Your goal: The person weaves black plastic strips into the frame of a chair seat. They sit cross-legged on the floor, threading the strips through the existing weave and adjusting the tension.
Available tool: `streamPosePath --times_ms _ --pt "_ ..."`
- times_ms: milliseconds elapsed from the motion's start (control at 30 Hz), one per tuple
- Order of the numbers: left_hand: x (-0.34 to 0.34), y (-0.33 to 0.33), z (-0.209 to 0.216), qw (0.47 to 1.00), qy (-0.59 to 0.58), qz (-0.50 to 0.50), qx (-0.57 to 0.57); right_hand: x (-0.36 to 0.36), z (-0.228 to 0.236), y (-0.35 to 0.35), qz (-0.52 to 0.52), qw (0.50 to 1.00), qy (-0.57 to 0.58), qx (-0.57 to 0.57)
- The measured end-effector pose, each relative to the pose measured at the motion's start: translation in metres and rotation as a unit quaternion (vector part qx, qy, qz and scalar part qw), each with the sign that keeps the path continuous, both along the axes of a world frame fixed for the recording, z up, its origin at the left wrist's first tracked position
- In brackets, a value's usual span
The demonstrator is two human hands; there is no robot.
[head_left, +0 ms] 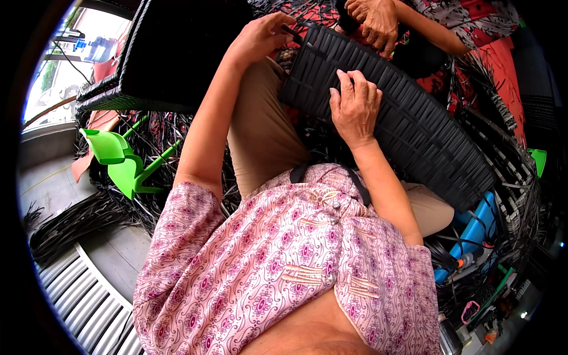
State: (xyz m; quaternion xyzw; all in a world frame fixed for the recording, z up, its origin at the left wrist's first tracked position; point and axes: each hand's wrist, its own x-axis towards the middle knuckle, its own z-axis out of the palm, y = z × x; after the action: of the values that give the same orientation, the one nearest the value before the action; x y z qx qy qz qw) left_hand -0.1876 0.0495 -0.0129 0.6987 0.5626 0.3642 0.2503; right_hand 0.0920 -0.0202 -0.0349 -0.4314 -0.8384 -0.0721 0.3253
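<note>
Fingers of the left hand are bent in close and seem to pinch a thin black strip at the top left corner of the woven panel. The right hand is not gripping anything: its fingers are a little bent, with the thumb apart, and rest on the weave. The panel lies slanted over the person's lap, across the tan trousers, with its far end down to the right. Another person's hand is near the panel's upper edge; it is hard to tell if it touches.

To do this well, the right hand should likely press down gently, so the panel does not slide. The left fingers should hold the strip close to the corner and pull it snug, but not so hard that it bends the edge. A flat strip with no twist would probably look neatest. The messy pile of black strips beside the leg could catch on things, so slow, small moves seem best.
</note>
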Motion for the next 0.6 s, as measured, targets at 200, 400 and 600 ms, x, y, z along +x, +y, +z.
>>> streamPosePath --times_ms 200,400,600 --pt "-0.004 0.006 -0.01 0.979 -0.149 -0.006 -0.136 -0.002 0.002 0.003 -0.003 1.0 -0.005 0.001" --pt "-0.011 -0.009 -0.006 0.988 -0.021 0.012 -0.154 0.006 -0.004 -0.008 0.038 0.999 0.004 -0.013" --pt "0.003 -0.022 0.006 0.989 0.096 0.025 -0.114 0.01 0.012 -0.015 -0.006 1.0 0.004 0.009"
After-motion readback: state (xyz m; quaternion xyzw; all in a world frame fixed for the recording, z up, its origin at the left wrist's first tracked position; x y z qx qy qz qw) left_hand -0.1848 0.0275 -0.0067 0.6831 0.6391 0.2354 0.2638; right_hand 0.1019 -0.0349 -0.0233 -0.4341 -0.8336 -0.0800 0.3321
